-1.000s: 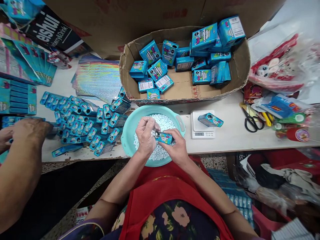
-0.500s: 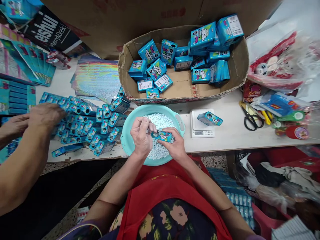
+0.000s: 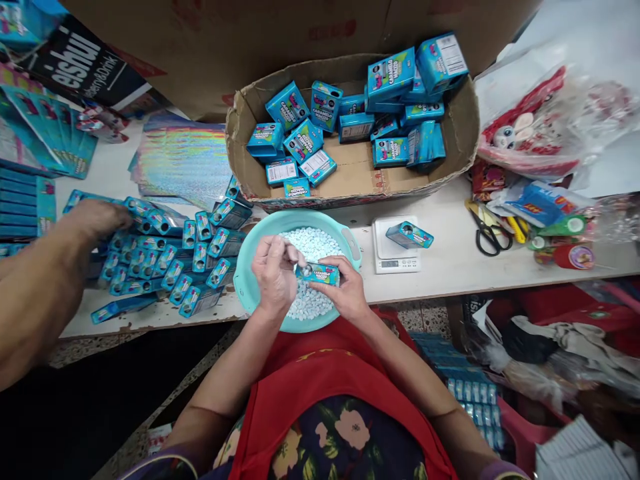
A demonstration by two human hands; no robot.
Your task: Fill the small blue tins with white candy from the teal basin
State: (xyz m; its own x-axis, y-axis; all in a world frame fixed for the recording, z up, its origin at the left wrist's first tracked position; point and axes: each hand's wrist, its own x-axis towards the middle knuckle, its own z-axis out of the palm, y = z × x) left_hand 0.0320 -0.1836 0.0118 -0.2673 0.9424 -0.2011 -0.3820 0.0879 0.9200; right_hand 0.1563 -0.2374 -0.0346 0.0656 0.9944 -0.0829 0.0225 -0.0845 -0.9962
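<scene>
My right hand [image 3: 349, 287] grips a small blue candy box [image 3: 324, 274] printed "Caramelo Macizo", its round hole turned left. Curled closed beside that hole is my left hand [image 3: 275, 272]; whatever its fingers hold is too small to make out. Both hands are above a turquoise basin [image 3: 247, 280] of pale, small candies [image 3: 313, 308]. On the table to the right, a white digital scale [image 3: 397, 264] carries another blue candy box [image 3: 411, 235], which also has a round hole.
A cardboard tray [image 3: 357, 193] with several blue boxes stands behind the basin. Upright holed boxes [image 3: 170, 267] crowd the left, where a co-worker's hand [image 3: 97, 220] reaches in. Shiny sheets [image 3: 175, 157] lie behind them. Scissors [image 3: 487, 230] and bagged items [image 3: 540, 200] lie right.
The view has shifted slightly, so most things appear further left. The co-worker's arm has moved over the boxes on the left. My hands keep nearly the same pose at the box.
</scene>
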